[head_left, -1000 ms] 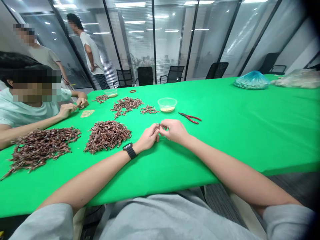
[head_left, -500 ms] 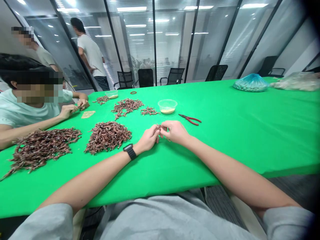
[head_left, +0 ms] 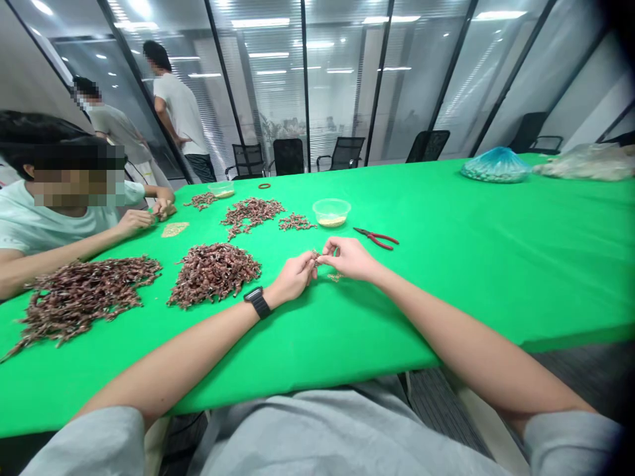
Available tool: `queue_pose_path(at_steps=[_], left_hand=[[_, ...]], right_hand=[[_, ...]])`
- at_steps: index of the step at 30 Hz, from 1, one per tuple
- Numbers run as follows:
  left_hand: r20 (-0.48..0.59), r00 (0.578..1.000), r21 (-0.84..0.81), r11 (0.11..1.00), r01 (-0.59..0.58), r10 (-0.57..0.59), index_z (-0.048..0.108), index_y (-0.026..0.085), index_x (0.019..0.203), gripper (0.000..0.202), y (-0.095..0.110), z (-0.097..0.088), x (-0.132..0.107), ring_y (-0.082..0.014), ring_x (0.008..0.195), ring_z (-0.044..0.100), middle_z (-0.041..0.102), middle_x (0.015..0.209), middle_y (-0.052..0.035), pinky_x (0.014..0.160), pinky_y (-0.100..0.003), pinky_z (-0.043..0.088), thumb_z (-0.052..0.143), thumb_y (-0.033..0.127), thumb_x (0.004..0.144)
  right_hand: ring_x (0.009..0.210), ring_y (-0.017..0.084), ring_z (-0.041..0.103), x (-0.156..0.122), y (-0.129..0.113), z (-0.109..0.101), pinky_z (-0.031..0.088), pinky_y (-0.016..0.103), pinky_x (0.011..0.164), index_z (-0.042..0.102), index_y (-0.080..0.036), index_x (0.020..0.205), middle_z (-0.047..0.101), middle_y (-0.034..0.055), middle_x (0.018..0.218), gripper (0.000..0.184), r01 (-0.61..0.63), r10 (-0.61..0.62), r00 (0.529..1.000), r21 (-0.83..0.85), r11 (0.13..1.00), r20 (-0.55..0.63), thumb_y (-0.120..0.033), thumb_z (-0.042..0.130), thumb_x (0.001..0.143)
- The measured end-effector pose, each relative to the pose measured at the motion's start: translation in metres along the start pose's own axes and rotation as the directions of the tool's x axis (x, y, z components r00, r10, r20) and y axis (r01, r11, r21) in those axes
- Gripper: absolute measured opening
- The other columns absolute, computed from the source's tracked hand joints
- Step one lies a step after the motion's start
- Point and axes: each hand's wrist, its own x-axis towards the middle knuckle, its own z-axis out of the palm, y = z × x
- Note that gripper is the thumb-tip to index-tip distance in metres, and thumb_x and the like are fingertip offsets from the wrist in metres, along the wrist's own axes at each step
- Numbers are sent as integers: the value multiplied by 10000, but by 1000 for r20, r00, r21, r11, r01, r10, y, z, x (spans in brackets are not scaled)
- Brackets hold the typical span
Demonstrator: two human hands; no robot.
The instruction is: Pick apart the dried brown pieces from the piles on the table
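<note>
Over the green table (head_left: 471, 264), my left hand (head_left: 294, 276) and my right hand (head_left: 350, 258) meet fingertip to fingertip. Together they pinch a small brown piece (head_left: 315, 256). The left wrist wears a black watch (head_left: 257, 301). Just under the right hand a few small brownish bits (head_left: 334, 277) lie on the cloth. To the left of my left hand sits a heap of the same brown pieces (head_left: 213, 271).
More brown heaps (head_left: 79, 297) (head_left: 251, 213) lie on the table, with a clear bowl (head_left: 331, 213) and red-handled pliers (head_left: 377, 238) beyond my hands. A seated person (head_left: 64, 205) works at the left; two people stand behind. Bags (head_left: 495, 165) rest far right.
My right hand has lifted slightly and its fingers have shifted on the piece. Small bits now show on the cloth beneath it. The standing people at the back left have moved.
</note>
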Motion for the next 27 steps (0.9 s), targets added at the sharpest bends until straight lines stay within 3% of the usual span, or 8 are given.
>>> queue_pose_path(at_steps=[5, 10, 14, 20, 27], left_hand=[[-19, 998, -213, 976, 53, -58, 559, 158, 832, 452, -9, 1, 4, -88, 490, 341, 418, 576, 48, 484, -224, 268, 471, 583, 958], [81, 995, -376, 923, 88, -62, 474, 172, 684, 531, -10, -2, 7, -72, 471, 282, 368, 545, 51, 448, -223, 216, 568, 659, 872], [127, 990, -418, 901, 114, -66, 485, 174, 725, 519, -9, -3, 8, -69, 445, 288, 387, 523, 55, 428, -217, 218, 573, 665, 872], [77, 994, -465, 879, 105, -78, 479, 193, 921, 421, -9, -4, 9, -69, 437, 373, 484, 604, 59, 395, -190, 261, 572, 603, 912], [118, 987, -512, 845, 154, -108, 467, 187, 840, 419, -8, -4, 7, -57, 442, 267, 333, 578, 81, 404, -193, 189, 603, 579, 902]], right_hand=[[612, 103, 533, 1, 4, 4, 429, 245, 604, 653, -173, 1180, 685, 14, 901, 400, 57, -69, 996, 221, 974, 48, -230, 707, 788], [721, 131, 577, 2, 5, 5, 466, 273, 710, 730, -167, 1046, 718, 43, 942, 241, 189, -196, 980, 178, 966, 19, -196, 665, 816], [769, 145, 600, 2, 3, 5, 463, 277, 737, 705, -163, 973, 725, 46, 934, 174, 267, -269, 963, 127, 955, -3, -142, 621, 822], [719, 135, 588, 1, 3, 4, 444, 260, 696, 678, -171, 1003, 710, 29, 901, 183, 277, -276, 961, 83, 957, -32, -137, 604, 840], [775, 156, 599, 1, 5, 5, 454, 271, 734, 695, -183, 1118, 720, 56, 974, 251, 328, -327, 945, 41, 944, -19, -172, 584, 893]])
